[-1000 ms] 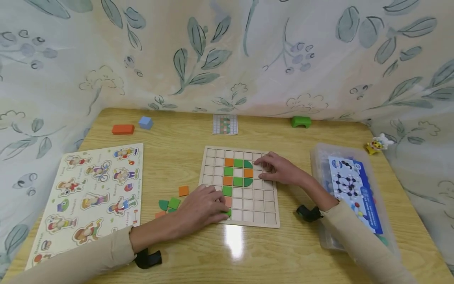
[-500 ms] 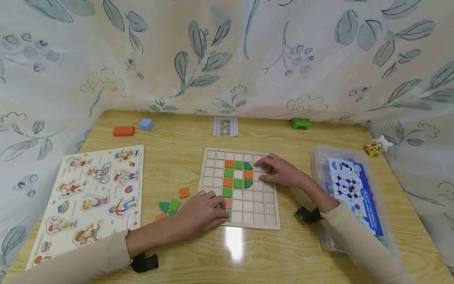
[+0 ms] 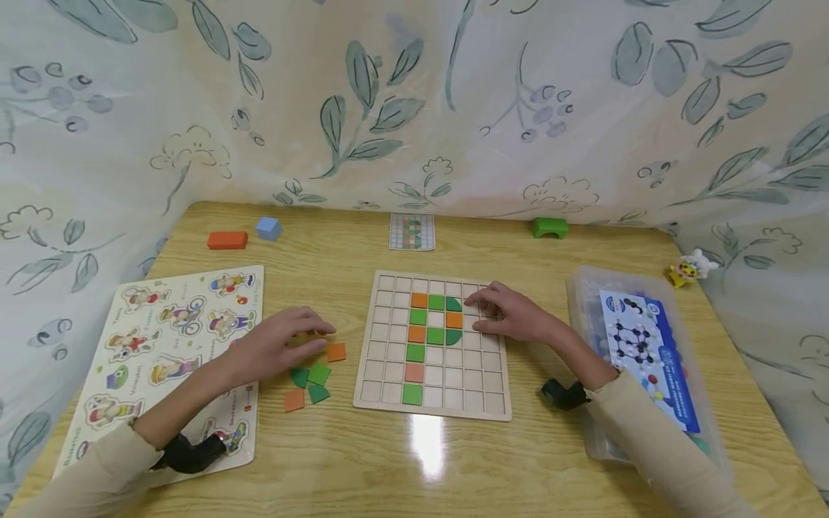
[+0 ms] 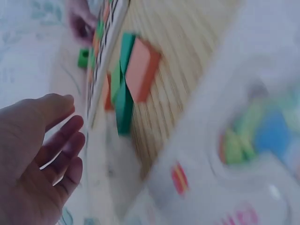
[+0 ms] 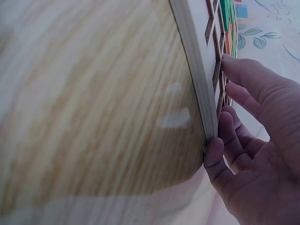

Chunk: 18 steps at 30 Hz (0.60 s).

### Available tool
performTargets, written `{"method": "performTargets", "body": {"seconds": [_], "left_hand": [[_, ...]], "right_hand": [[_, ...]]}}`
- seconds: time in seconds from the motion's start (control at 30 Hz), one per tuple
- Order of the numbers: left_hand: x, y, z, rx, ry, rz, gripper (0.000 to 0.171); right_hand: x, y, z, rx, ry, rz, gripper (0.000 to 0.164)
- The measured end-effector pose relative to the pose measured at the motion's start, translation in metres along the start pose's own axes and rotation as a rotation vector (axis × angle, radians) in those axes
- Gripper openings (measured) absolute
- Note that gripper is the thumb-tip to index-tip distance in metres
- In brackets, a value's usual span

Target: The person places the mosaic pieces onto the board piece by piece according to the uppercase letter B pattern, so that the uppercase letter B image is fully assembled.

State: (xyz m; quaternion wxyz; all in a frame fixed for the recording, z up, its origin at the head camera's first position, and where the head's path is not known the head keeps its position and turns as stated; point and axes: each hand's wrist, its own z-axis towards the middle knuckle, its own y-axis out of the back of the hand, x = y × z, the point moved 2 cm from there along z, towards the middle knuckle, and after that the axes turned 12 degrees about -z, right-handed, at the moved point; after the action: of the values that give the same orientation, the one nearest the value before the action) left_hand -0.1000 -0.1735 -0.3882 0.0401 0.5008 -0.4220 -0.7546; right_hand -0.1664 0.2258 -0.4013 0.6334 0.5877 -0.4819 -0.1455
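A wooden grid board (image 3: 473, 378) lies mid-table, bearing orange and green square tiles and dark green rounded pieces in a P-like figure. At the foot of its column sits a green tile (image 3: 412, 394). My left hand (image 3: 281, 344), fingers extended and holding nothing, hovers beside several loose tiles left of the board. Among these are an orange square (image 3: 336, 352), a green square (image 3: 319, 374) and a salmon square (image 4: 142, 70). My right hand (image 3: 514, 314) rests at the board's right side with loosely bent fingers, fingertips on its edge and grid (image 5: 214, 145).
A printed pattern card (image 3: 412, 232) lies behind the board. To the left is a picture puzzle board (image 3: 145, 385); to the right, a clear plastic box (image 3: 592, 345). Red (image 3: 227, 240), blue (image 3: 268, 229) and green (image 3: 550, 228) blocks and a small figurine (image 3: 691, 267) stand farther back.
My left hand has left the green tile at the bottom of the column and moved left over to the loose tiles. My right hand has stayed at the board's right side.
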Motion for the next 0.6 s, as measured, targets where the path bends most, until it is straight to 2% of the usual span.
{"method": "performTargets", "body": {"seconds": [0.13,0.4,0.6], "left_hand": [[0.012,0.006,-0.005,-0.011,0.048,-0.051,0.022],[0.014,0.006,-0.003,-0.009,0.098,-0.113,0.023],[0.012,-0.005,-0.001,0.017,0.156,-0.033,0.025]], "right_hand": [[0.0,-0.001,0.0,0.004,-0.01,-0.002,0.04],[0.001,0.0,-0.001,0.01,-0.02,0.011,0.04],[0.0,-0.001,-0.001,-0.002,-0.004,0.008,0.041]]}}
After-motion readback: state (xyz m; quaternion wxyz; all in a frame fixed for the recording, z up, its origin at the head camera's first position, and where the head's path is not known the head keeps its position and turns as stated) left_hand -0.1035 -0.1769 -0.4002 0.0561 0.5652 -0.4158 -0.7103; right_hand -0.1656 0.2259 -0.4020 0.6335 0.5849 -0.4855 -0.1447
